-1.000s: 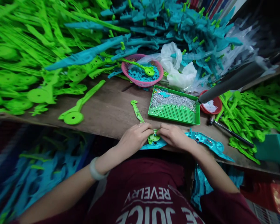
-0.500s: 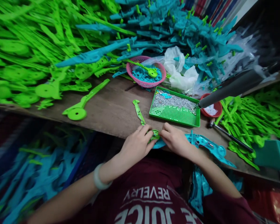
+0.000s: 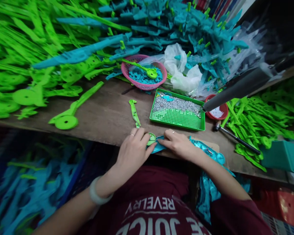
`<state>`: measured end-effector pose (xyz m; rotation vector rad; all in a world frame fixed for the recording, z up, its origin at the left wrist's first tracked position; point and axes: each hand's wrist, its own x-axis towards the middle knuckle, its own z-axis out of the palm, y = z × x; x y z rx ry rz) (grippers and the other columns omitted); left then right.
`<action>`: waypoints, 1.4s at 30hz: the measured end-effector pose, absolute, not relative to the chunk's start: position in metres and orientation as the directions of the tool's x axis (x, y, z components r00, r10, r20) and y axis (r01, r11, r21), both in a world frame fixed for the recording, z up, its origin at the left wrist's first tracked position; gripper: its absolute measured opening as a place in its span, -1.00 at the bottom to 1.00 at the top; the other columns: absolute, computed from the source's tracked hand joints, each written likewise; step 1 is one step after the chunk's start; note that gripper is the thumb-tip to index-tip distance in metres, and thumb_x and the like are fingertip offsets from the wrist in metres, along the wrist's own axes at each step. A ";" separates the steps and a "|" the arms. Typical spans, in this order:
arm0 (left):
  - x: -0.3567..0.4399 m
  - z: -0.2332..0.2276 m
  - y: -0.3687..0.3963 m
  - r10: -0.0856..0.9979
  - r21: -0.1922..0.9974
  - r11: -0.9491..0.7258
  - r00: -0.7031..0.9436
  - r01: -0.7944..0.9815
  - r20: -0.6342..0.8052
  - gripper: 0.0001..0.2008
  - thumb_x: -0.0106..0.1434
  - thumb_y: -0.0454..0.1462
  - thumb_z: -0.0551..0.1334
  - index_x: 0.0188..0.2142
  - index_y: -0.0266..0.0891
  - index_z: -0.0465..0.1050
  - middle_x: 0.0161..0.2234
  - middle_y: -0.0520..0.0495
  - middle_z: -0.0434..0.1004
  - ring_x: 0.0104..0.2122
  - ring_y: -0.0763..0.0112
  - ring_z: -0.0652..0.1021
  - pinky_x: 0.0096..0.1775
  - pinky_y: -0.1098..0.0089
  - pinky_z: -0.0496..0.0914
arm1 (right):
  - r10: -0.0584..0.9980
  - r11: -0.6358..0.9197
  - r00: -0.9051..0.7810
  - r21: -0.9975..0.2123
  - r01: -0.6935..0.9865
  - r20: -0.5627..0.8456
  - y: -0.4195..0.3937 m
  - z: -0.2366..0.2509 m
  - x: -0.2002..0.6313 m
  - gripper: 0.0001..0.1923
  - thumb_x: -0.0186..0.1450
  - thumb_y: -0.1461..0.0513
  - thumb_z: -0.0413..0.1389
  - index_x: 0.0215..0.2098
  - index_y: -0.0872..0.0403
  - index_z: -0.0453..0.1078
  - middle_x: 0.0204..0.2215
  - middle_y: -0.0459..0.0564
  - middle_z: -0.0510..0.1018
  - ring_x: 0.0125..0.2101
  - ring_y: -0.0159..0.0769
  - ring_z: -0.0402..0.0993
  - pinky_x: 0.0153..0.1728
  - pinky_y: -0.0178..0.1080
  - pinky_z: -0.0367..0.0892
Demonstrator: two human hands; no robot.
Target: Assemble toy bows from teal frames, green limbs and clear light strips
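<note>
At the table's front edge, my left hand (image 3: 135, 145) is closed on a green plastic part with a round, rimmed end (image 3: 151, 139). The part's other end is hidden beneath the fingers. Beside it, my right hand (image 3: 177, 143) has its fingers closed on a long blue plastic part (image 3: 160, 145), which passes under that hand; the green round end lies against it. More blue plastic, a toy-like half shell (image 3: 210, 152), shows beyond my right wrist. A slim green piece (image 3: 134, 112) lies just past my left fingers.
A green tray (image 3: 177, 121) of small metal pieces sits ahead, near a pink basket (image 3: 164, 76) of blue bits. A red bowl (image 3: 226, 112), a hammer (image 3: 238, 139) and a grey pole (image 3: 237, 86) are to the right. Green parts (image 3: 26, 98) and blue parts (image 3: 186, 32) are heaped behind.
The view has shifted, so the table things appear further left. My right fingers have moved off the green round end onto the blue part, leaving more of both exposed.
</note>
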<state>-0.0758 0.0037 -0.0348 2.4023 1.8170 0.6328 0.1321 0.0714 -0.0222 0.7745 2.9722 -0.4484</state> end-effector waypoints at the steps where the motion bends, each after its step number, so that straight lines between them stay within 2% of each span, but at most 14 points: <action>1: -0.078 -0.036 0.003 0.927 0.309 -0.307 0.209 0.900 0.312 -0.90 0.37 -0.24 0.25 -0.23 -0.23 0.46 -0.19 -0.20 0.53 -0.18 0.08 0.51 -0.24 0.16 0.47 | 0.468 0.835 -0.877 -0.273 0.478 -0.105 0.073 -0.022 0.131 -0.73 0.50 0.27 -0.04 0.06 0.06 0.43 -0.18 0.07 0.38 -0.21 -0.20 0.29 -0.36 -0.24 0.16; 5: -0.079 -0.039 0.002 0.867 0.323 -0.420 0.270 0.848 0.419 -0.81 0.40 -0.33 0.19 -0.03 -0.31 0.46 -0.13 -0.21 0.59 -0.12 0.12 0.53 -0.11 0.15 0.48 | 0.484 0.804 -0.874 -0.368 0.467 -0.054 0.080 -0.023 0.133 -0.71 0.49 0.31 -0.09 0.01 0.12 0.45 -0.26 0.05 0.38 -0.26 -0.23 0.28 -0.33 -0.25 0.19; 10: -0.078 -0.041 0.004 0.816 0.308 -0.543 0.405 0.781 0.413 -0.78 0.40 -0.41 0.14 -0.08 -0.24 0.53 -0.17 -0.15 0.61 -0.15 0.15 0.56 -0.08 0.13 0.47 | 0.531 0.686 -0.846 -0.559 0.465 -0.051 0.081 -0.013 0.139 -0.72 0.50 0.30 -0.11 -0.07 0.12 0.44 -0.25 0.04 0.40 -0.24 -0.28 0.34 -0.24 -0.27 0.28; 16: -0.082 -0.040 0.007 0.817 0.302 -0.552 0.434 0.777 0.379 -0.75 0.38 -0.45 0.12 -0.10 -0.22 0.55 -0.10 -0.21 0.57 -0.10 0.13 0.53 -0.08 0.13 0.48 | 0.602 0.601 -0.795 -0.614 0.512 -0.074 0.080 0.001 0.144 -0.74 0.50 0.29 -0.10 -0.11 0.10 0.43 -0.23 0.06 0.39 -0.20 -0.25 0.36 -0.19 -0.24 0.33; 19: -0.082 -0.038 0.010 0.781 0.259 -0.609 0.510 0.750 0.360 -0.75 0.40 -0.45 0.09 -0.14 -0.24 0.54 -0.20 -0.15 0.57 -0.17 0.18 0.52 -0.12 0.18 0.47 | 0.592 0.628 -0.802 -0.581 0.517 -0.074 0.080 -0.001 0.139 -0.71 0.51 0.29 -0.14 -0.09 0.09 0.42 -0.21 0.06 0.39 -0.20 -0.26 0.34 -0.19 -0.25 0.31; 22: -0.083 -0.035 0.012 0.749 0.209 -0.646 0.557 0.734 0.359 -0.74 0.41 -0.45 0.07 -0.17 -0.23 0.53 -0.25 -0.10 0.58 -0.22 0.22 0.53 -0.13 0.21 0.45 | 0.586 0.684 -0.807 -0.487 0.543 -0.075 0.082 -0.006 0.134 -0.70 0.51 0.27 -0.16 -0.08 0.06 0.42 -0.20 0.05 0.39 -0.21 -0.26 0.31 -0.22 -0.26 0.28; 28: -0.087 -0.038 0.013 0.654 0.115 -0.725 0.626 0.679 0.424 -0.73 0.44 -0.43 0.03 -0.14 -0.29 0.52 -0.29 -0.11 0.61 -0.22 0.22 0.56 -0.10 0.20 0.45 | 0.551 0.776 -0.834 -0.342 0.529 -0.040 0.081 -0.013 0.138 -0.68 0.52 0.28 -0.16 -0.12 0.10 0.44 -0.23 0.06 0.39 -0.25 -0.26 0.26 -0.31 -0.27 0.19; 32: -0.089 -0.045 0.010 0.603 0.093 -0.756 0.634 0.648 0.484 -0.73 0.48 -0.22 0.10 -0.09 -0.30 0.53 -0.22 -0.17 0.65 -0.17 0.18 0.59 -0.03 0.16 0.45 | 0.515 0.818 -0.857 -0.285 0.499 -0.023 0.081 -0.017 0.140 -0.67 0.51 0.30 -0.15 -0.17 0.09 0.46 -0.22 0.06 0.39 -0.23 -0.25 0.24 -0.33 -0.26 0.14; 34: -0.089 -0.048 0.008 0.573 0.055 -0.767 0.644 0.639 0.507 -0.76 0.46 -0.21 0.14 -0.12 -0.28 0.54 -0.22 -0.15 0.66 -0.17 0.21 0.59 -0.01 0.18 0.45 | 0.493 0.836 -0.870 -0.262 0.483 -0.030 0.080 -0.017 0.140 -0.67 0.51 0.31 -0.14 -0.16 0.08 0.48 -0.21 0.06 0.39 -0.22 -0.24 0.22 -0.33 -0.25 0.13; 37: -0.087 -0.051 0.006 0.587 0.052 -0.751 0.629 0.658 0.510 -0.84 0.43 -0.31 0.18 -0.13 -0.27 0.55 -0.27 -0.09 0.65 -0.20 0.25 0.59 -0.02 0.21 0.45 | 0.462 0.863 -0.887 -0.225 0.452 -0.008 0.078 -0.016 0.145 -0.68 0.51 0.30 -0.14 -0.07 0.06 0.48 -0.22 0.06 0.40 -0.22 -0.22 0.21 -0.34 -0.24 0.11; 39: -0.085 -0.050 0.006 0.621 0.071 -0.731 0.618 0.679 0.483 -0.80 0.44 -0.29 0.18 -0.04 -0.29 0.53 -0.29 -0.08 0.63 -0.22 0.24 0.57 -0.04 0.20 0.44 | 0.449 0.880 -0.892 -0.200 0.432 0.050 0.076 -0.014 0.152 -0.67 0.52 0.31 -0.14 -0.05 0.08 0.47 -0.25 0.07 0.40 -0.23 -0.22 0.21 -0.35 -0.24 0.13; 42: -0.081 -0.046 0.008 0.648 0.064 -0.717 0.631 0.694 0.427 -0.71 0.44 -0.26 0.18 0.08 -0.34 0.48 -0.30 -0.09 0.60 -0.24 0.22 0.54 -0.06 0.18 0.43 | 0.454 0.882 -0.880 -0.209 0.422 0.139 0.072 -0.014 0.167 -0.69 0.52 0.32 -0.15 -0.11 0.14 0.45 -0.28 0.07 0.41 -0.26 -0.23 0.21 -0.33 -0.24 0.18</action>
